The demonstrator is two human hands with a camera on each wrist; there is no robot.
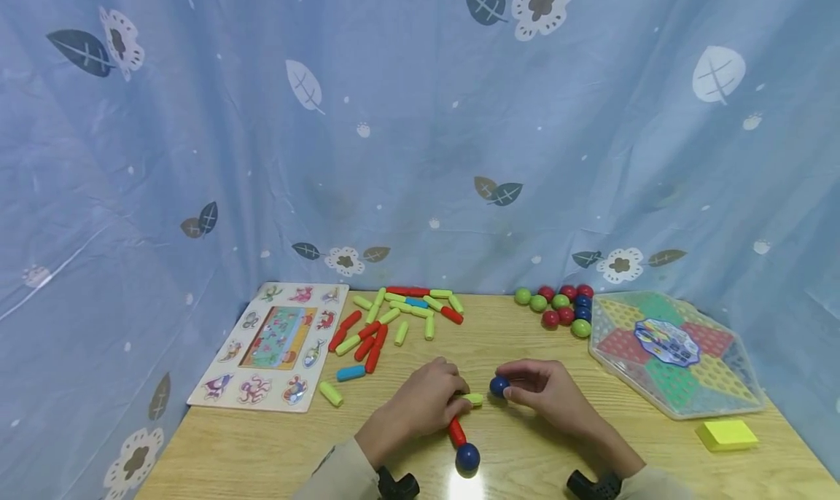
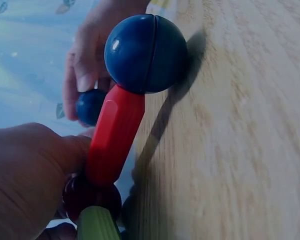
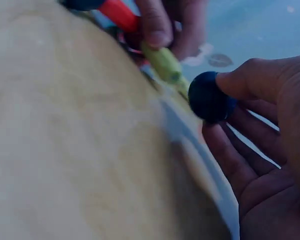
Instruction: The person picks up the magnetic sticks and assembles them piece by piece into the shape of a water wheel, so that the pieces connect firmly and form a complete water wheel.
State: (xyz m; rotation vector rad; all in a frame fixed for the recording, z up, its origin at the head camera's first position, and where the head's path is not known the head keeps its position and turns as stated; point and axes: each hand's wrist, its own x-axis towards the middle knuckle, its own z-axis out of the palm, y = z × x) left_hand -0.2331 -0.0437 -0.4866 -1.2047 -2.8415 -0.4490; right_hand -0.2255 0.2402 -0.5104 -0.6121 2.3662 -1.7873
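Nearest, low in the frame, my left hand (image 1: 420, 405) grips the red stick (image 1: 456, 432); my right hand (image 1: 547, 394) pinches a blue ball (image 1: 499, 386), which should meet the green stick (image 1: 474, 399) end squarely.

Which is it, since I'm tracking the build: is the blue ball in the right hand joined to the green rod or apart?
Apart. The blue ball, pinched by the right hand, shows a sliver of gap before the green rod.

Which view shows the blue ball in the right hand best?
The right wrist view: the blue ball fills the near field, pinched at the right hand's fingertips. The head view shows it small; the left wrist view shows it partly hidden.
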